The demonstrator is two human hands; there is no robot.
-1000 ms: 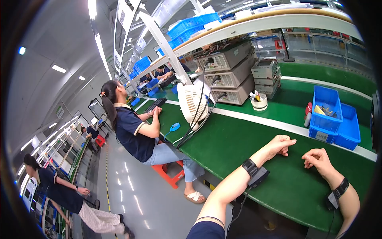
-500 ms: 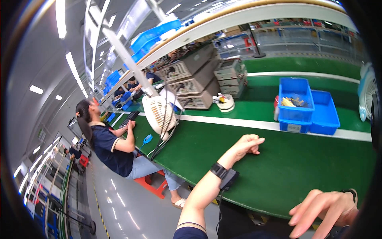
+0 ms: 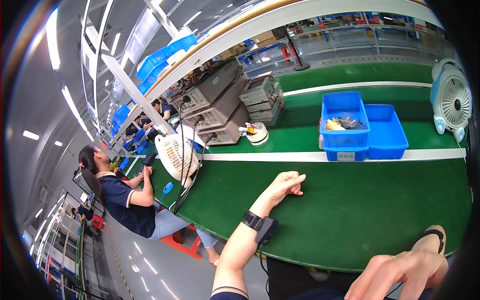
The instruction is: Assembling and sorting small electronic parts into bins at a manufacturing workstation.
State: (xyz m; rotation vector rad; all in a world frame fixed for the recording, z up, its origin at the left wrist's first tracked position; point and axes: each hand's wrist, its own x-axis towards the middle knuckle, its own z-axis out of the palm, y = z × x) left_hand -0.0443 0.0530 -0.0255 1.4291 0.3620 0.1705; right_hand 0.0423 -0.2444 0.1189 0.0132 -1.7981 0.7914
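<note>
A single head-worn fisheye view looks down and forward from above the person's own forearms. The left hand point(image 3: 284, 184) rests near frame centre on the green bench point(image 3: 350, 210); the right hand point(image 3: 400, 270) sits close under the lens at the lower right edge. Straight edges bow toward the rim.

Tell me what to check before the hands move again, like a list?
1. Left hand resting on the green bench mat, holding nothing: ok.
2. Right hand empty, off the mat at the near edge: ok.
3. Mat between the hands free of parts: ok.
4. Blue bin with parts stands behind the white line, beyond where the hands are now: not ok.
5. Black wrist strap on the left arm, cable hanging: ok.
6. Whether the white fan is running: cannot tell.
</note>
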